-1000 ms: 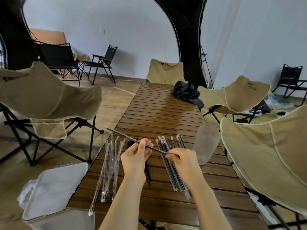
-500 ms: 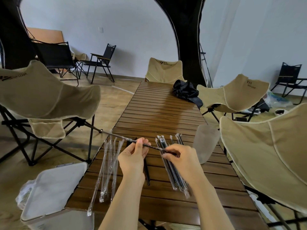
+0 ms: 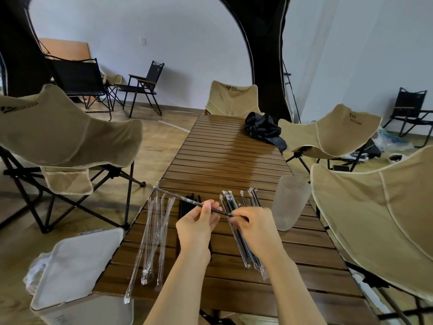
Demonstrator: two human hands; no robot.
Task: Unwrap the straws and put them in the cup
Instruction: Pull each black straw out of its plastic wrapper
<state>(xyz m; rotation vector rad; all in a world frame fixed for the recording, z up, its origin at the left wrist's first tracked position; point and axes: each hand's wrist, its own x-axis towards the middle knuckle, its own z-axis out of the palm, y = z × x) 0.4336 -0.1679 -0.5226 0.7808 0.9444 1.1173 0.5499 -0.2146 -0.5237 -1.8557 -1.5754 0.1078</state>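
Above the slatted wooden table [image 3: 229, 160] I hold one black straw in its clear wrapper [image 3: 180, 197], slanting up to the left. My left hand [image 3: 196, 227] pinches it near the middle, and my right hand [image 3: 254, 227] pinches its lower right end. Below my right hand lies a bundle of wrapped black straws [image 3: 243, 240]. Several empty clear wrappers [image 3: 152, 238] lie at the table's left side. A few bare black straws [image 3: 187, 204] lie under my left hand, partly hidden. A frosted cup [image 3: 291, 202] stands upright at the right edge, with no straw visible in it.
A white lidded bin [image 3: 79, 266] stands on the floor at the table's near left corner. Beige folding chairs flank the table: one left [image 3: 58, 137], two right [image 3: 379, 207]. A black bag [image 3: 264, 129] lies at the table's far right.
The straw's raised left end has swung in from beyond the table's left edge to above it. My hands have barely shifted and keep their hold.
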